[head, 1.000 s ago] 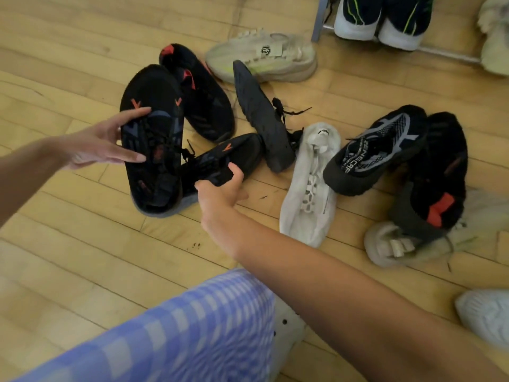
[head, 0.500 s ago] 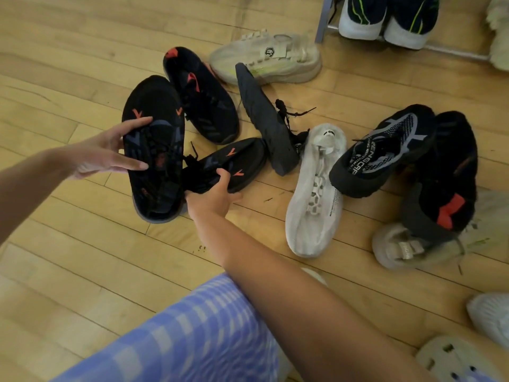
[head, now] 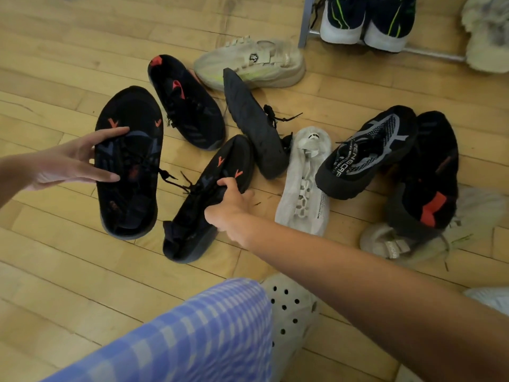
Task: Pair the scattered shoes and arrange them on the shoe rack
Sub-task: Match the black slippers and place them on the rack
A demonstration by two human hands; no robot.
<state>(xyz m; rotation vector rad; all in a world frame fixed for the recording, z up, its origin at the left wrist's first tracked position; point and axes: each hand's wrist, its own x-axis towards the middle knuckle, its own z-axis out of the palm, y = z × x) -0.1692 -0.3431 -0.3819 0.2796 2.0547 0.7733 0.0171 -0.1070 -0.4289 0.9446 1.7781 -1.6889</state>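
Black knit trainer with orange arrow marks: held at its left edge by the left hand, thumb and forefinger spread across the upper, the other fingers hidden. Whether its sole is clear of the pale wooden floor cannot be determined. Second black knit trainer with orange arrow marks: gripped across the laced upper by the right hand, fingers curled over its far side. Change noted: one second ago this second trainer lay crosswise with its heel tucked against the first, and the right hand had it nearer the heel. It now lies just beside the first, toe angled up and to the right, with a strip of floor between them and only loose laces bridging the gap. The left hand's hold is unchanged. Assessment: the two match in colour and markings, so one pair appears identified and in hand; placing it is not yet done. The grey metal shoe rack stands well apart at the upper right, with a pair of navy trainers with green lines and white soles on its lowest rail. Outstanding on the floor: a third black trainer with red marks, a beige trainer, a dark grey shoe lying on its side and a white knit shoe.
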